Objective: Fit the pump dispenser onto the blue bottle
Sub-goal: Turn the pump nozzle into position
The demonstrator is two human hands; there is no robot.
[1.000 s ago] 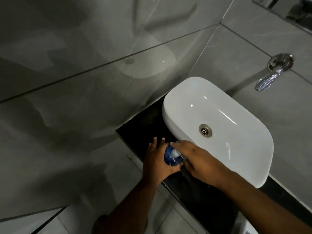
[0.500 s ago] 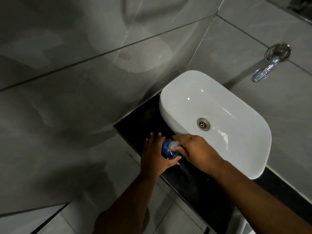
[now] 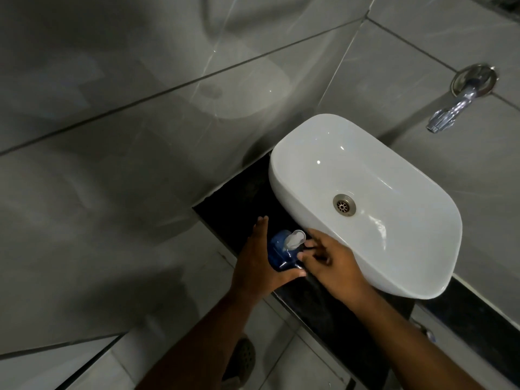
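A blue bottle (image 3: 278, 253) stands on the black counter (image 3: 236, 198), just left of the white basin. A white pump dispenser (image 3: 294, 240) sits on its top, its head showing. My left hand (image 3: 259, 260) wraps the bottle from the left, thumb under its near side. My right hand (image 3: 329, 263) is just right of the pump with its fingers spread; its fingertips are at the pump's collar, and I cannot tell whether they touch it.
A white oval basin (image 3: 394, 249) with a metal drain (image 3: 344, 204) fills the counter's right part. A chrome tap (image 3: 450, 111) sticks out of the grey tiled wall above it. Below the counter edge are floor tiles and a sandalled foot (image 3: 242, 358).
My right hand covered the pump top before; now it has drawn back to the right and opened, so the white pump head shows. My left hand stays on the bottle.
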